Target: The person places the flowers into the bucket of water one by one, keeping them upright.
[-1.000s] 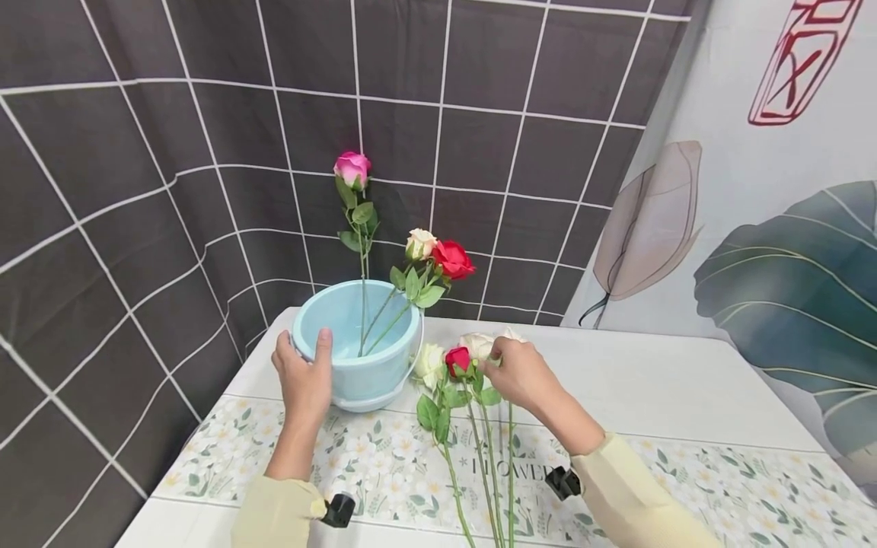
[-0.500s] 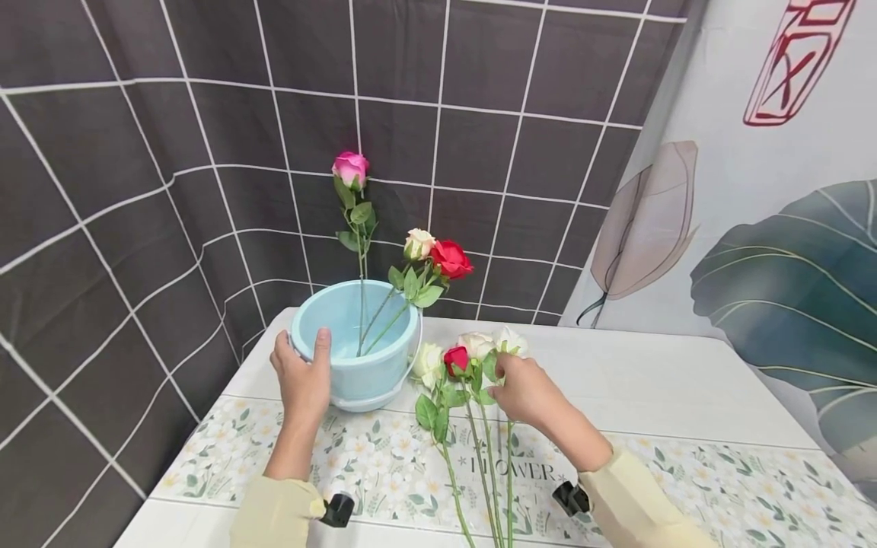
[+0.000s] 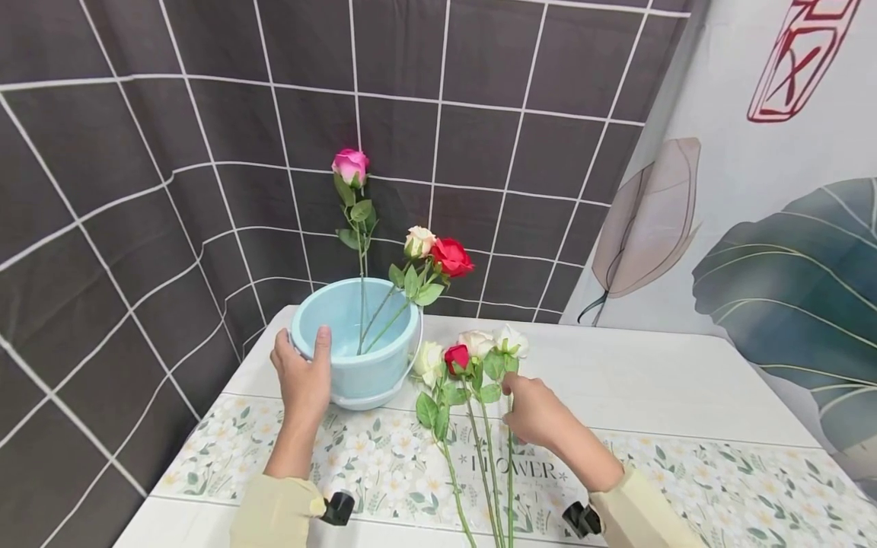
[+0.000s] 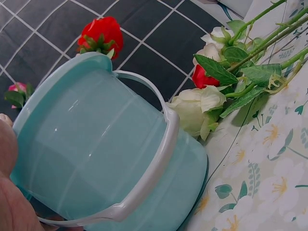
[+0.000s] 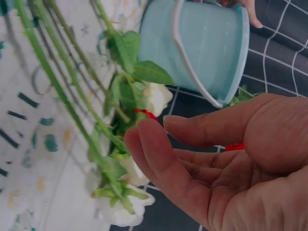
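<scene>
A light blue bucket (image 3: 370, 380) with a white handle (image 4: 149, 173) stands at the table's back left. My left hand (image 3: 301, 380) holds its near left side, thumb up along the wall. A pink rose (image 3: 351, 167), a cream rose (image 3: 419, 243) and a red rose (image 3: 452, 258) lean inside it. Right of the bucket lie a pale green-white rose (image 3: 429, 362), a small red rose (image 3: 456, 358) and white roses (image 3: 514, 341), stems towards me. Beside the rightmost stem is my right hand (image 3: 537, 412); a gap shows between its loosely curled fingers and thumb (image 5: 207, 127).
The white table (image 3: 637, 380) carries a floral printed band with lettering (image 3: 384, 464). A dark gridded curtain (image 3: 404, 137) hangs close behind the bucket and along the left. A leaf-patterned cloth (image 3: 774, 266) hangs behind at the right.
My right hand has drawn back from the rose heads, down and to the right, uncovering the rightmost white rose and its leaves. The left hand and bucket have stayed put.
</scene>
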Demonstrator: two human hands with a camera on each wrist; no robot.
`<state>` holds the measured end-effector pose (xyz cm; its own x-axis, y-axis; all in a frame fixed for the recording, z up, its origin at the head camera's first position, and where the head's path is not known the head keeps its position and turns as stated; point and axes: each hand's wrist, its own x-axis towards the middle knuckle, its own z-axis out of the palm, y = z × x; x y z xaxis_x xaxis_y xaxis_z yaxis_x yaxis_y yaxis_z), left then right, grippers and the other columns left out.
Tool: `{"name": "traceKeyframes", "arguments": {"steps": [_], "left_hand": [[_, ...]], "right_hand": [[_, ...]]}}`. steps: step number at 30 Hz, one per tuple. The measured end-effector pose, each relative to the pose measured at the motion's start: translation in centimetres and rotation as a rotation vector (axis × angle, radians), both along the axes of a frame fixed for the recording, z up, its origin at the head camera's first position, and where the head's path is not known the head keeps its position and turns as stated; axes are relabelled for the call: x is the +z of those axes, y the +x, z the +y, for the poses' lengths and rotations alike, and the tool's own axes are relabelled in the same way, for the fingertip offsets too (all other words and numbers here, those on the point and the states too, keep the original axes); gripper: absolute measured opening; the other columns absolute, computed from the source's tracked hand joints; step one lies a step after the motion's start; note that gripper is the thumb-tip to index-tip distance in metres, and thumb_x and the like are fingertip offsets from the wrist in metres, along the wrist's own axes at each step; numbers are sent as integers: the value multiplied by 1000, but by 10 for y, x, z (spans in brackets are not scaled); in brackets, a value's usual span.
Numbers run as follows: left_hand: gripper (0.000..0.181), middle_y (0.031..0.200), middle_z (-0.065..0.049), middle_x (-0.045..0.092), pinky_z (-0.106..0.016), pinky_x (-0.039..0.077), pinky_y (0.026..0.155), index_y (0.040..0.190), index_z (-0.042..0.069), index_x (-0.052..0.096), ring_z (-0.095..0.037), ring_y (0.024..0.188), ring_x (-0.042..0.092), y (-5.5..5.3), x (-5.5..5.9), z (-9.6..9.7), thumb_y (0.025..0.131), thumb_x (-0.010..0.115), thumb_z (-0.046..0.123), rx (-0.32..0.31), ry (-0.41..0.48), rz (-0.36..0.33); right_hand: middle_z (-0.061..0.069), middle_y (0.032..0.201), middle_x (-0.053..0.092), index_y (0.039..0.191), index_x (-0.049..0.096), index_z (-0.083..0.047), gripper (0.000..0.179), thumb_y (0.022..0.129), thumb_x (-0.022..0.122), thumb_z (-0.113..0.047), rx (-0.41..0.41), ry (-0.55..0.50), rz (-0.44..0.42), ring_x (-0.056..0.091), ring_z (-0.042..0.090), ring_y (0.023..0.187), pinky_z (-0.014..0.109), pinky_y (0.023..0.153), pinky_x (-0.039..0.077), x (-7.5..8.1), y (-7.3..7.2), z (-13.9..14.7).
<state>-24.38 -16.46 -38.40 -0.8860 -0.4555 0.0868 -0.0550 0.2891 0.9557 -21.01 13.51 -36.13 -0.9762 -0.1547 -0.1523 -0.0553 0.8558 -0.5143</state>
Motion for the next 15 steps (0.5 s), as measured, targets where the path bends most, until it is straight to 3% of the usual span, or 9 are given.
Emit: {"name": "traceKeyframes", "arguments": {"steps": [15], "left_hand": [[94, 152, -21, 11, -56, 14, 116, 154, 12, -3, -44, 141, 18, 1, 2, 0, 91, 37, 68, -4, -1, -3]], "right_hand": [[6, 55, 54, 130, 46, 5, 50, 83, 63, 8, -33, -26, -38, 56, 21, 42, 29, 43, 39, -26, 15, 5]]}}
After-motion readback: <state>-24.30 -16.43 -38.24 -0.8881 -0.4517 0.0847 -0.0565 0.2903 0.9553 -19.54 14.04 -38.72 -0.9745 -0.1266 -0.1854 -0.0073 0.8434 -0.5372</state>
